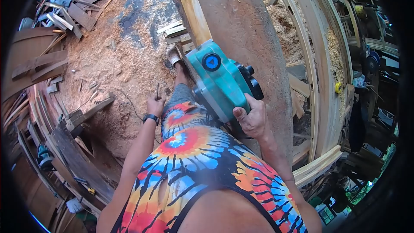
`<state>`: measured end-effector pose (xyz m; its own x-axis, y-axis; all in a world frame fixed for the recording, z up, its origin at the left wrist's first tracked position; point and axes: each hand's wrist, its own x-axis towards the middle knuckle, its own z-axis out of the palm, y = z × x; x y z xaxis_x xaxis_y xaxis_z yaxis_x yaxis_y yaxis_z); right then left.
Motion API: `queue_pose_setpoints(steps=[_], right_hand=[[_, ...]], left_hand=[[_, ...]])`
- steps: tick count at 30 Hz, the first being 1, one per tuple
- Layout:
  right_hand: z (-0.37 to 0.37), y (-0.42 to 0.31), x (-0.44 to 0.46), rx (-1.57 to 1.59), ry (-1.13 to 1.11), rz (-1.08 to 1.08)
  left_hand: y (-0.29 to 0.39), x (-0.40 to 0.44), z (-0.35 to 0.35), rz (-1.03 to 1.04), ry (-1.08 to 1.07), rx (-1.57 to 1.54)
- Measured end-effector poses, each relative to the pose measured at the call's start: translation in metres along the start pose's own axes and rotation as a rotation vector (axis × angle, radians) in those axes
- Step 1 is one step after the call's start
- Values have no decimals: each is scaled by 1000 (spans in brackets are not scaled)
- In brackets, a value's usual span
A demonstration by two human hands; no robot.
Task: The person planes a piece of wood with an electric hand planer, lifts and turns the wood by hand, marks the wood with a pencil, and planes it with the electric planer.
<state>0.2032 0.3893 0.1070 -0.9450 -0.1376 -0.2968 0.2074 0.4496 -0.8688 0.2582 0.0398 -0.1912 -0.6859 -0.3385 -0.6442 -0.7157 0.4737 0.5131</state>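
A teal electric planer (222, 80) with a blue-centred round cap sits over the near end of a long wooden board (189, 4). My right hand (253, 117) is closed around the planer's rear end, thumb on top. Lower down to the left, beside my thigh, my left hand (155, 105) is closed on a thin, dark, stick-like piece (157, 89) that points up from the fingers. Its exact kind is too small to make out. The planer's underside is hidden.
Wood shavings (103, 56) cover the floor at left. Scrap boards (82, 13) are heaped at upper left. A cord (130, 101) runs near my left hand. Long timbers (317, 60) stand to the right, with a yellow tape measure (338, 87) on them. Short wood pieces (174, 32) lie by my foot.
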Motion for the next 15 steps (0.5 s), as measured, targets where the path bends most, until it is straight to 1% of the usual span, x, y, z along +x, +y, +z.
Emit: queue_pose_setpoints(steps=[1,4,8,9,10,15], right_hand=[[0,0,2,-3,-8,5],[-3,0,7,-7,-26,25],[-6,-5,13,-32,-36,32],[-6,-6,14,-45,-34,29],[-7,-6,16,-50,-37,30],[-6,-10,27,-39,-43,37]], left_hand=[[-7,1,0,-7,-3,44],[-14,2,-4,-70,-16,51],[-52,29,0,-95,-5,10],[-34,22,-11,-105,-10,66],[-30,22,-15,-117,-2,50],[-35,38,-22,-134,11,23]])
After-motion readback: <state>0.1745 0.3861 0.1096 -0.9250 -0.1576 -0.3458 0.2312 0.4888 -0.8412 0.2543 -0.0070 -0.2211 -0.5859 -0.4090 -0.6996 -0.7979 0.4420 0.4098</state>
